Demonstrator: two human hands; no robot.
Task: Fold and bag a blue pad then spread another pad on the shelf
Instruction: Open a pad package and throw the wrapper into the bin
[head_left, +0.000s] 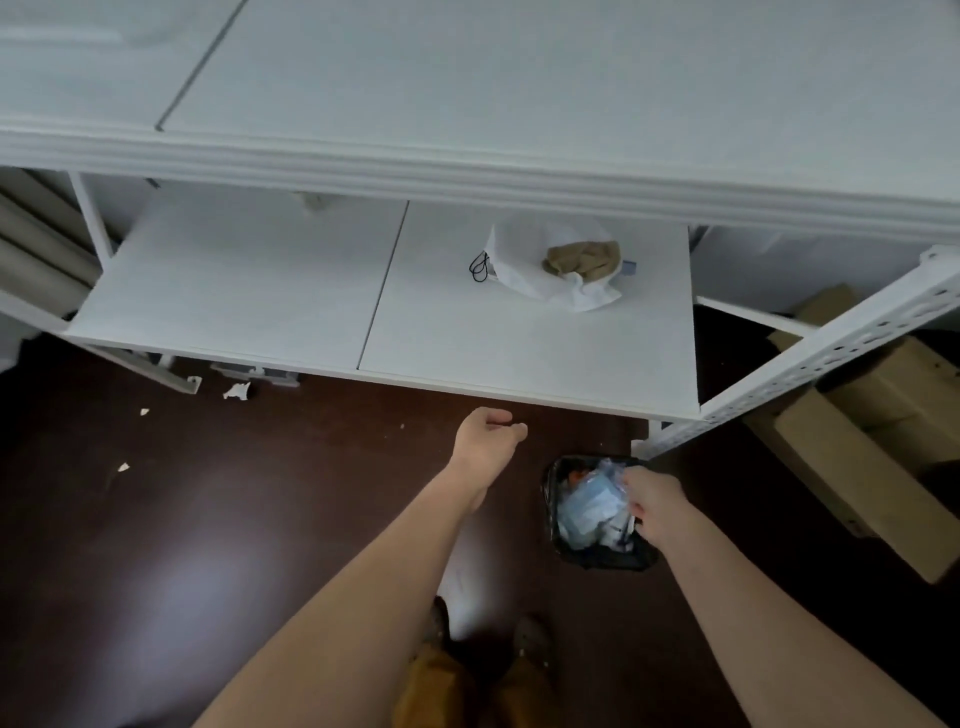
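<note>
**Right hand at the bin, left hand free**

The person looks down at a white shelf (270, 291) and the dark brown floor (208, 519). A small bin with a black bag (556, 519) stands on the floor, just in front of the shelf's white post (831, 343).

The blue pad (587, 506) is in the bin. It looks crumpled and pale blue, with clear plastic around it. The right hand (657, 506) is at the top of the bin, and its fingers are bent down onto the stuff inside. I cannot tell if its grip is closed on the pad or just touching it.

The left hand (485, 434) is out over the floor, near the front edge of the shelf. Its fingers are loosely bent and it holds nothing.

On the shelf, toward the right, lies a white drawstring bag (519, 260) with a black cord (480, 267). A crumpled tan cloth (584, 258) sits on top of it.

Brown cardboard boxes (883, 415) lie on the floor to the right. Small bits of white paper (236, 389) lie on the floor to the left. The person's shoes (530, 636) show at the bottom.
</note>
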